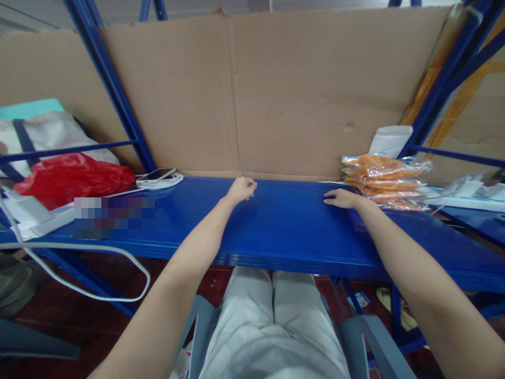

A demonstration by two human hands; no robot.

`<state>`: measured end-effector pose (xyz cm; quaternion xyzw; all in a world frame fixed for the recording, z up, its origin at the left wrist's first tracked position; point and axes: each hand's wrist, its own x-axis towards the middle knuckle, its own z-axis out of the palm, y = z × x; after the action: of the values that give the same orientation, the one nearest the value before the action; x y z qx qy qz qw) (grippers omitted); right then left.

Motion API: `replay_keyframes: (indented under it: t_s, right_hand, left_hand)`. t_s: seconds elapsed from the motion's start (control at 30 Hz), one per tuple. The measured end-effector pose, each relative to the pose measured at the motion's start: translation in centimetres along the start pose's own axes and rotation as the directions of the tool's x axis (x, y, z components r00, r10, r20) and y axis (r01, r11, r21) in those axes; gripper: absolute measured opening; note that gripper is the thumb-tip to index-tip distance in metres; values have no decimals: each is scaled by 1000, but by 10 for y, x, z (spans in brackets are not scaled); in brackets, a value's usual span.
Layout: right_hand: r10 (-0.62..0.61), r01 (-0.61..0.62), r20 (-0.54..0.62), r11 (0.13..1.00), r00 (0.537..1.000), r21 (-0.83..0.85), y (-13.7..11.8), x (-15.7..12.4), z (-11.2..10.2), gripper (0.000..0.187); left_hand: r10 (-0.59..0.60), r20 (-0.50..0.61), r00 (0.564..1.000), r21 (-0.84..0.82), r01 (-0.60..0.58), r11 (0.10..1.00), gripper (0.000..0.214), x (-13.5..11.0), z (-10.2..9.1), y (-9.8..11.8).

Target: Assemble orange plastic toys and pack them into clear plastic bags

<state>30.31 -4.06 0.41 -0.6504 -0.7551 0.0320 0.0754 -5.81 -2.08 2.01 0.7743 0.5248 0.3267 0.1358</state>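
My left hand [241, 190] is over the back middle part of the blue shelf top [276, 231], near the cardboard wall. Its fingers are loosely curled in, and nothing shows in them. Farther right, my right hand [341, 198] hovers over or rests on the shelf top; which of the two I cannot tell. Its fingers are apart and hold nothing. Just beyond it lies a stack of orange items in clear plastic bags [386, 181], the closest thing to that hand.
Cardboard [284, 95] walls off the back between blue metal posts [114, 89]. To the left are a phone [158, 174], a coiled white cable [168, 182], a red plastic bag [79, 178] and a white cloth bag [59, 131]. A white cable [98, 246] loops past the front edge.
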Motion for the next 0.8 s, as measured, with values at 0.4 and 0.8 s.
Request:
replay_keyframes:
  t_s: [0.4,0.8]
  right_hand:
    - [62,-61,-281,998,958,12,-10,-10,-19,42]
    - [191,-197,-741,977,643,81,10,-28,-35,52]
  left_hand:
    - [-9,1,1000,10,9,1000,23,-2,-2,5]
    - [1,7,1000,-2,-1,1000,23,-3,-2,5]
